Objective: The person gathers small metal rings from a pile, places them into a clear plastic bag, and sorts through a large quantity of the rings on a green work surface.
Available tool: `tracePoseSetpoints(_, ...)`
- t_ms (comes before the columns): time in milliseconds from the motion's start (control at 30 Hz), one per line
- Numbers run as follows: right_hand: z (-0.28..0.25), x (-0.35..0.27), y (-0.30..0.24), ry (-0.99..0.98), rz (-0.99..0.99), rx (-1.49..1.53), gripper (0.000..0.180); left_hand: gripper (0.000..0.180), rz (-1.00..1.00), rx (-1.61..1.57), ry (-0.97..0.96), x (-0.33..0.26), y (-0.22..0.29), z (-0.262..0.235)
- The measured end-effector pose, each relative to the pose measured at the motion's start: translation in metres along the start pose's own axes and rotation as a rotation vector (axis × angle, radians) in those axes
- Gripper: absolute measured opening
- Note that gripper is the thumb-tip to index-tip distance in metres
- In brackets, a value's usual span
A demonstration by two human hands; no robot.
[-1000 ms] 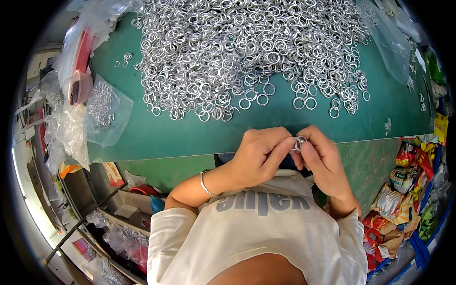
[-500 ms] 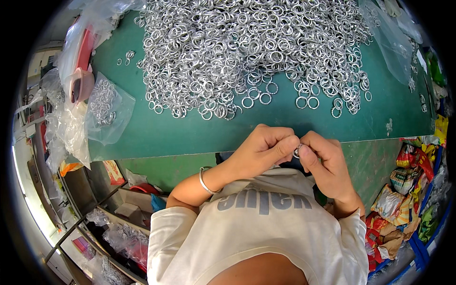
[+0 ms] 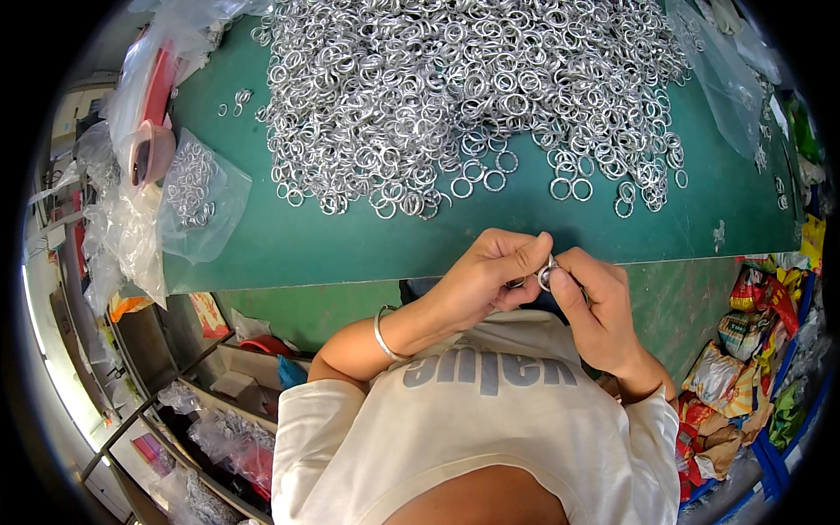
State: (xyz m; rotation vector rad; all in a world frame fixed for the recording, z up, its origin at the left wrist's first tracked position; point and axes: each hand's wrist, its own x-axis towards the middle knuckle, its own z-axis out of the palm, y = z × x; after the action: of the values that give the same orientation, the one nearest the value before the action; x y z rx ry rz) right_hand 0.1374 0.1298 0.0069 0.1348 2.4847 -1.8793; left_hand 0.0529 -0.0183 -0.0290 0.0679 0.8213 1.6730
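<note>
At the near edge of the table my two hands meet, fingertips almost touching. A small silver metal ring (image 3: 544, 278) shows between them. My right hand (image 3: 599, 306) pinches this ring between thumb and bent index finger. The thumb and fingers of my left hand (image 3: 490, 271) are closed too, at the ring's upper left side. Another bit of shiny metal shows under the left fingers, partly hidden. Beyond the hands, a large heap of silver rings (image 3: 411, 96) covers much of the green tabletop (image 3: 350, 254).
On the left lie a clear plastic bag (image 3: 229, 206) with rings inside and a pink container (image 3: 156, 153). More clear plastic (image 3: 722, 83) lies at the far right. Colourful packages (image 3: 722, 376) are piled beside the table on the right, and shelving (image 3: 232, 367) stands on the left.
My left thumb has risen and straightened, and its fingers have drawn slightly apart from the right hand. More of the ring now shows. The right hand has hardly moved.
</note>
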Motion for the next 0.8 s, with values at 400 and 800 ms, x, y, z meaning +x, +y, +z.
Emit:
tracePoseSetpoints(400,-0.016,0.004,0.000,-0.239,0.439,0.558,0.023,0.025,0.815,1.120,0.156,0.007,0.000,-0.004)
tracePoseSetpoints(800,-0.097,-0.011,0.052,0.420,0.186,-0.105,0.027,0.028,0.156,0.576,0.085,0.030,-0.001,0.008)
